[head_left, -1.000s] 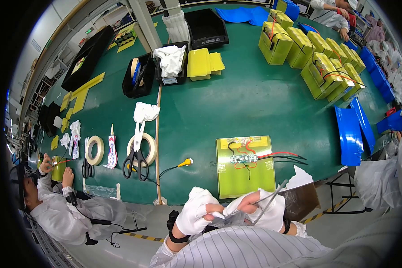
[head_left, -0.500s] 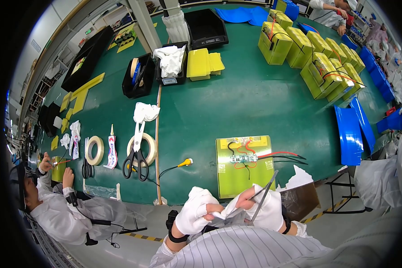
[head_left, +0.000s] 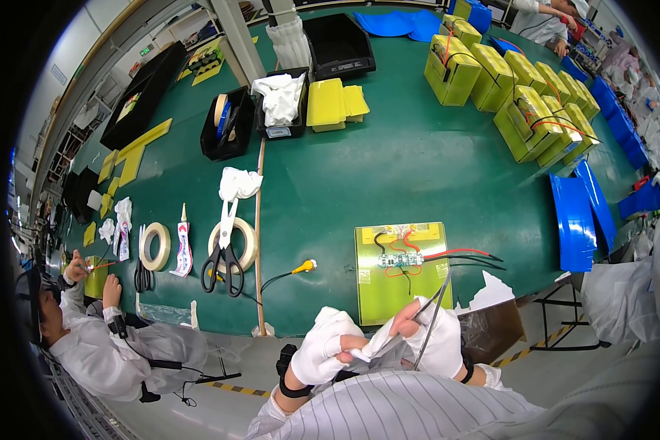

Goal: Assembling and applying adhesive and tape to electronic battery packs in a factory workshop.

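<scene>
In front of me lies a yellow-green wrapped battery pack (head_left: 378, 302). A small circuit board (head_left: 401, 259) sits on it, with red and black wires running off to the right. Both my hands wear white gloves with bare fingertips and are at the table's near edge, just below the pack. My left hand (head_left: 327, 346) pinches a thin white piece (head_left: 378, 342), cloth or paper, stretched toward the other hand. Long dark metal tweezers (head_left: 433, 321) point up from my right hand (head_left: 435, 340), whose fingers are closed around them and also meet the white piece.
Left of the pack are a yellow-black cable (head_left: 304, 267), scissors (head_left: 225, 253), a tape roll (head_left: 251, 246) and a glue tube (head_left: 182, 249). Several wrapped packs (head_left: 455, 77) stand at the far right, above blue sheets (head_left: 572, 224). A co-worker (head_left: 73, 345) sits at the left.
The tweezers have tilted more upright, their tips swinging slightly left and up. My right hand has shifted a little left; my left hand has barely moved.
</scene>
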A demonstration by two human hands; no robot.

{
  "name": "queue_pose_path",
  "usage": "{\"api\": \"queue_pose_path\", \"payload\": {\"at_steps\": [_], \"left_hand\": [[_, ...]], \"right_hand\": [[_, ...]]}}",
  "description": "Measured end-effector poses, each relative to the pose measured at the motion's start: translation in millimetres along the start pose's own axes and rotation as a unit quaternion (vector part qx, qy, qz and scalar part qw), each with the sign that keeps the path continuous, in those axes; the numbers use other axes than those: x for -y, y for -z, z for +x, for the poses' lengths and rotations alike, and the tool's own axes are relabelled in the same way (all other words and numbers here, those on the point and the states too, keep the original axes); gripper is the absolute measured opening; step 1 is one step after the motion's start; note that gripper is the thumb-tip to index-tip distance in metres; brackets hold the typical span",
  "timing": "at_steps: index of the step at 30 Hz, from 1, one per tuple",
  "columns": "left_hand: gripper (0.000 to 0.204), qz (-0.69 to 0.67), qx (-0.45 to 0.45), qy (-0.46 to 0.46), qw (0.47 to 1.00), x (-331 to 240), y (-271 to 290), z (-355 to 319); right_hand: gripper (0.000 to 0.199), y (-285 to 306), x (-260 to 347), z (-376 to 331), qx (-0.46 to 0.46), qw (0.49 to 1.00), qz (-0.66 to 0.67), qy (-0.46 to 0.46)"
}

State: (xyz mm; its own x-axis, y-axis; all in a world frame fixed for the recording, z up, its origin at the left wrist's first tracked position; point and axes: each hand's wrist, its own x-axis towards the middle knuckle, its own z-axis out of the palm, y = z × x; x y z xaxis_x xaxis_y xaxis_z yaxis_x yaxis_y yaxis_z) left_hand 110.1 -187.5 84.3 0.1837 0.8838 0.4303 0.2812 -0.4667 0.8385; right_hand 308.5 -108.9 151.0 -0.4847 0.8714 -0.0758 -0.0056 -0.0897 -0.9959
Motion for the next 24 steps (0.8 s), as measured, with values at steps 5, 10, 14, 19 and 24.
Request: {"api": "queue_pose_path", "payload": {"at_steps": [5, 10, 14, 19, 24], "left_hand": [[0.030, -0.004, 0.007, 0.004, 1.000, -0.7, 0.1, 1.0], [0.029, -0.011, 0.005, -0.003, 1.000, 0.9, -1.0, 2.0], [0.029, -0.013, 0.006, -0.006, 1.000, 1.4, -0.6, 1.9], [0.028, -0.024, 0.006, -0.007, 1.000, 1.6, -1.0, 2.6], [0.028, -0.034, 0.006, -0.011, 0.999, 2.0, -2.4, 4.0]], "right_hand": [[0.004, -0.3, -2.5, -0.3, -0.005, 1.000, 0.022, -0.008], [0.004, -0.5, -4.5, -0.3, -0.007, 0.999, 0.037, -0.024], [0.004, -0.2, -6.3, 0.9, -0.002, 0.998, 0.048, -0.029], [0.006, 0.5, -6.6, 1.4, 0.003, 0.999, 0.042, -0.025], [0.008, 2.2, -7.8, 1.2, 0.006, 0.999, 0.046, -0.027]]}}
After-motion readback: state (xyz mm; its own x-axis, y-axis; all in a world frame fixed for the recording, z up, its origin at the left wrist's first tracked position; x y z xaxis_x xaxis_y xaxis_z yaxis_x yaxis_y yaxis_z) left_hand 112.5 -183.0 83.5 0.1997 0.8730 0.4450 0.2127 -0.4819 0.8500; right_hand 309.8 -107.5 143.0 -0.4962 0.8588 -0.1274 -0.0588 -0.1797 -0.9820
